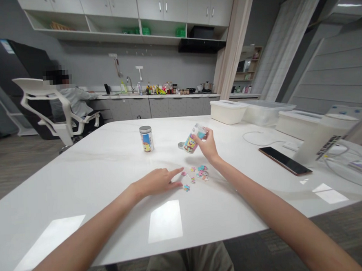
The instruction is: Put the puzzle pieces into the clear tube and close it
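Observation:
My right hand point(208, 145) grips a clear jar point(194, 138) with a colourful cartoon label, tilted just above the white table. Beneath and in front of it lies a loose pile of small puzzle-like pieces point(203, 172) in pink, blue and orange. My left hand point(162, 181) rests low beside them, index finger and thumb stretched apart around the left edge of the pieces, holding nothing that I can see. A round silver lid point(181, 145) lies flat behind the tilted jar. Farther left a second labelled jar point(146, 139) stands upright with its silver lid on.
White storage boxes point(228, 111) stand at the back right of the table point(109, 164). A dark phone point(284, 160), a frosted bottle point(318, 141) and white cables lie to the right. Someone in a grey top point(71, 101) sits on a white chair at the back left, by the kitchen counter.

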### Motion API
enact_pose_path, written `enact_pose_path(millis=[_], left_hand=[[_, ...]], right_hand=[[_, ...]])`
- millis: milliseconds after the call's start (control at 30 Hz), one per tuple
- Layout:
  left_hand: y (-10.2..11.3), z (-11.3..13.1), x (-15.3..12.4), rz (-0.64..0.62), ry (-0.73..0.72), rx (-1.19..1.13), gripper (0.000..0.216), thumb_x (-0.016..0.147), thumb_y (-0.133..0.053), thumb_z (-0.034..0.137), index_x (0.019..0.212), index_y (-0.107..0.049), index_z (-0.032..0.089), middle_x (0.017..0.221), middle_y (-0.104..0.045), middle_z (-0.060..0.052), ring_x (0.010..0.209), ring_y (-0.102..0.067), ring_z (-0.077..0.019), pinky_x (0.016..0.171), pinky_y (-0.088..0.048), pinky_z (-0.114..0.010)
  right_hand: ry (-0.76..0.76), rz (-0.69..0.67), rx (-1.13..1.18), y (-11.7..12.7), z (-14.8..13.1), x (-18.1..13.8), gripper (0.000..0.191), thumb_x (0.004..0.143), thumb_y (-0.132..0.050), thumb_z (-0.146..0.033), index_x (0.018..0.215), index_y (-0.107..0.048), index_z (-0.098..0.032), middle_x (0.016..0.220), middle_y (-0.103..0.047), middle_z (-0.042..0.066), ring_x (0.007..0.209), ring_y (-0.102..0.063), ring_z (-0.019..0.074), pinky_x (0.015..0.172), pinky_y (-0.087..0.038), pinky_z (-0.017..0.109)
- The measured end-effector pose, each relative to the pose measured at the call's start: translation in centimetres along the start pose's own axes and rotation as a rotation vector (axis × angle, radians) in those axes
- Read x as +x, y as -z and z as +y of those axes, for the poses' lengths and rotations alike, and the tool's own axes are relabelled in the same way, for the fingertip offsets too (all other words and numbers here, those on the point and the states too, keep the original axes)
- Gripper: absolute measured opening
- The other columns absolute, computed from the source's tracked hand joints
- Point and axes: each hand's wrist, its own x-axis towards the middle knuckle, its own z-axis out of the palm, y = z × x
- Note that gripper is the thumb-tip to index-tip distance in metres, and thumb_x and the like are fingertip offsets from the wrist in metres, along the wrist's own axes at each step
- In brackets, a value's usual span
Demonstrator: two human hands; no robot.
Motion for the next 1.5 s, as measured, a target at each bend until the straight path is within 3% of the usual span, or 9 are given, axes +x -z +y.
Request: enact_pose_path(millis=[167, 367, 600, 733, 833, 967, 1033, 1300, 1500], left_hand=[[-0.3, 0.4, 0.1, -0.053, -0.024, -0.030, 0.038, 0.096, -0.041, 0.044, 0.123, -0.061, 0.025, 0.069, -0.067, -0.004, 0.068, -0.064, -0.0215, 0.064, -0.043, -0.027], [-0.7, 0.7, 0.4, -0.023, -0.007, -0.022, 0.034, 0.099, -0.034, 0.032, 0.118, -0.061, 0.023, 0.070, -0.066, -0.004, 0.066, -0.063, -0.0200, 0.062, -0.040, -0.027], [0.1, -0.3, 0.2, -0.116, 0.036, -0.426, 0.030, 0.088, -0.055, 0.048, 0.097, -0.062, 0.021, 0.065, -0.060, 0.002, 0.059, -0.054, -0.0138, 0.057, -0.036, -0.022], [0.9, -0.5, -0.1, -0.095, 0.028, -0.629, 0.028, 0.082, -0.063, 0.046, 0.081, -0.060, 0.018, 0.052, -0.043, 0.008, 0.047, -0.037, -0.0085, 0.049, -0.029, -0.020], [1.8, -0.5, -0.2, 0.099, 0.025, -0.767, 0.030, 0.079, -0.066, 0.046, 0.075, -0.058, 0.017, 0.048, -0.027, 0.011, 0.045, -0.024, -0.0063, 0.045, -0.020, -0.020], [3.0, -0.8, -0.3, 0.608, 0.100, -0.817, 0.032, 0.079, -0.067, 0.046, 0.075, -0.058, 0.016, 0.049, -0.019, 0.012, 0.044, -0.017, -0.0055, 0.044, -0.015, -0.020], [3.0, -1.2, -0.2, 0.750, 0.119, -0.753, 0.032, 0.079, -0.068, 0.046, 0.074, -0.060, 0.016, 0.049, -0.019, 0.011, 0.045, -0.017, -0.0056, 0.045, -0.016, -0.021], [2.0, -1.7, 0.2, 0.745, 0.083, -0.578, 0.033, 0.084, -0.063, 0.046, 0.078, -0.073, 0.016, 0.053, -0.018, 0.008, 0.049, -0.020, -0.0077, 0.046, -0.018, -0.022], [1.6, -0.9, 0.1, 0.828, -0.036, -0.422, 0.027, 0.091, -0.057, 0.038, 0.082, -0.069, 0.017, 0.050, -0.017, 0.011, 0.044, -0.019, -0.0064, 0.045, -0.022, -0.019]], right_hand=[[-0.093, -0.021, 0.028, 0.2, -0.1, 0.2, 0.064, 0.068, -0.071, -0.049, 0.116, -0.040, -0.019, 0.108, -0.060, 0.012, 0.088, -0.060, 0.0219, 0.077, -0.053, 0.037], [-0.007, -0.141, 0.013, -0.4, -1.0, -0.7, 0.064, 0.066, -0.073, -0.048, 0.116, -0.042, -0.021, 0.110, -0.060, 0.010, 0.084, -0.060, 0.0203, 0.073, -0.053, 0.036], [0.171, -0.302, -0.037, -0.5, -2.3, -2.0, 0.061, 0.070, -0.074, -0.041, 0.119, -0.043, -0.021, 0.112, -0.060, 0.009, 0.086, -0.059, 0.0197, 0.068, -0.051, 0.032], [0.324, -0.395, -0.104, -0.2, -3.0, -2.6, 0.059, 0.074, -0.071, -0.037, 0.122, -0.043, -0.020, 0.117, -0.058, 0.010, 0.094, -0.058, 0.0214, 0.078, -0.051, 0.036], [0.497, -0.500, -0.143, 0.1, -3.5, -2.9, 0.055, 0.076, -0.069, -0.034, 0.123, -0.043, -0.020, 0.119, -0.057, 0.011, 0.103, -0.057, 0.0245, 0.085, -0.050, 0.040], [0.672, -0.599, -0.169, 0.1, -4.0, -3.2, 0.055, 0.077, -0.069, -0.031, 0.124, -0.043, -0.020, 0.114, -0.058, 0.012, 0.103, -0.058, 0.0262, 0.088, -0.049, 0.043], [0.713, -0.625, -0.174, 0.0, -4.2, -3.4, 0.055, 0.078, -0.068, -0.031, 0.125, -0.042, -0.021, 0.113, -0.059, 0.012, 0.102, -0.059, 0.0264, 0.087, -0.049, 0.043], [0.766, -0.665, -0.159, -0.4, -4.8, -3.9, 0.059, 0.078, -0.068, -0.033, 0.129, -0.040, -0.022, 0.113, -0.059, 0.011, 0.103, -0.059, 0.0262, 0.088, -0.050, 0.043], [0.512, -0.475, -0.168, -0.4, -4.1, -3.5, 0.062, 0.079, -0.068, -0.040, 0.131, -0.040, -0.021, 0.122, -0.057, 0.012, 0.104, -0.059, 0.0256, 0.086, -0.051, 0.040]])
